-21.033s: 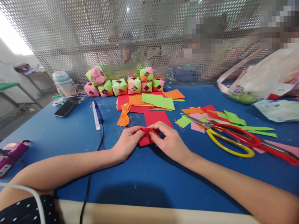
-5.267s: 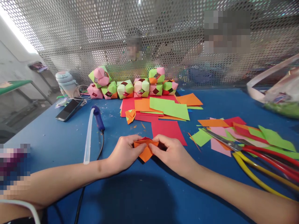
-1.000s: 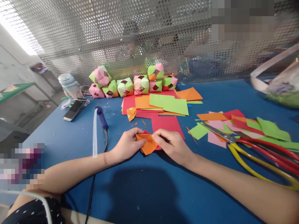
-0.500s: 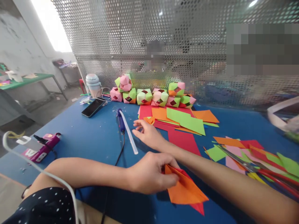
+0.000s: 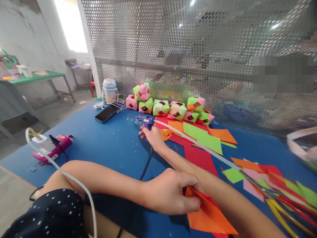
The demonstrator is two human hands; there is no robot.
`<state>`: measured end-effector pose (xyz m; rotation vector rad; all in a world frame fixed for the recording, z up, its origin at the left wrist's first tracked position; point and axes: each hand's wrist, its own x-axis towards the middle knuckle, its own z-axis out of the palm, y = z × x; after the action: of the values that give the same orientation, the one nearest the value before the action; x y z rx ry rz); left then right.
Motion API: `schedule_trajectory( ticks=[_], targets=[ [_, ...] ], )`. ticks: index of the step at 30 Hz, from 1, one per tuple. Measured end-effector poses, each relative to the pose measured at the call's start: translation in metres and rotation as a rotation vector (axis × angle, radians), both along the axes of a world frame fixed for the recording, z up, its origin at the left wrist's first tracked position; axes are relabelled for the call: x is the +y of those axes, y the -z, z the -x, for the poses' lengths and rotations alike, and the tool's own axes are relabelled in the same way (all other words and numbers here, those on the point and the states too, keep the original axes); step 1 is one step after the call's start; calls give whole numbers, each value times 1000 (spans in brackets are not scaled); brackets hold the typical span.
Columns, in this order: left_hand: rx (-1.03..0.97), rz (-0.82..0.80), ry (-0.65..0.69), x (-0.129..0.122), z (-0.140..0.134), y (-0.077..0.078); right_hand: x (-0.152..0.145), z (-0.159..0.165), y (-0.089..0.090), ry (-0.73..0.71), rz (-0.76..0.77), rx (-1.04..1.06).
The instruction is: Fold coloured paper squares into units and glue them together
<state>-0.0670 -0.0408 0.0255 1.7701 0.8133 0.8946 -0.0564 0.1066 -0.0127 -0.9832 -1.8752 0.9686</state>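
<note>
My left hand [image 5: 173, 193] is closed, pinching a folded orange paper [image 5: 209, 216] with red paper behind it. Reaching out past it, my right hand [image 5: 155, 138] grips a blue glue gun [image 5: 146, 121] just above the table. The gun's nozzle points left. From its back end a long white glue stick [image 5: 188, 135] slants to the lower right, over the sheets. A black cord [image 5: 147, 163] runs down from the gun and passes behind my left forearm.
Folded paper shapes [image 5: 160, 107] line the mesh panel. Orange, green and red sheets [image 5: 201, 134] lie before them. Scissors [image 5: 264, 190] rest on paper pieces at right. A phone [image 5: 107, 113], a lidded cup [image 5: 109, 90] and a magenta power strip [image 5: 55, 148] are at left.
My right hand, previously open beside the glue gun, has taken hold of it and turned it sideways off the table. My left hand keeps the folded paper. The view has shifted left.
</note>
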Motion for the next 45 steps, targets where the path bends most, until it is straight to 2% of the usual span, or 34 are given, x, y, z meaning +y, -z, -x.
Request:
schedule_trajectory(
  ticks=[4, 7, 9, 12, 15, 20, 26, 31, 34, 42, 45],
  targets=[
    [-130, 77, -49, 6, 4, -16, -28, -63, -12, 114, 111, 3],
    [-200, 167, -125, 19, 7, -21, -58, -118, -18, 196, 125, -26],
    [-193, 231, -210, 32, 8, -16, -77, -149, -16, 253, 122, -50],
    [-125, 372, -289, 52, 9, -1, -102, -183, -7, 324, 114, -105],
    [-60, 378, -374, 67, 11, 14, -119, -203, 1, 368, 155, -159],
    [2, 383, -388, 74, 14, 23, -132, -209, 1, 366, 154, -164],
    [79, 357, -388, 74, 13, 28, -137, -194, -4, 312, -61, -122],
    [116, 356, -373, 76, 12, 28, -137, -193, 0, 237, -147, -122],
    [119, 362, -352, 76, 11, 29, -137, -194, 1, 226, -157, -133],
    [141, 341, -344, 70, 7, 33, -141, -195, -2, 317, -98, -176],
    [156, 329, -342, 68, 6, 32, -141, -194, -6, 263, -130, -218]
  ],
)
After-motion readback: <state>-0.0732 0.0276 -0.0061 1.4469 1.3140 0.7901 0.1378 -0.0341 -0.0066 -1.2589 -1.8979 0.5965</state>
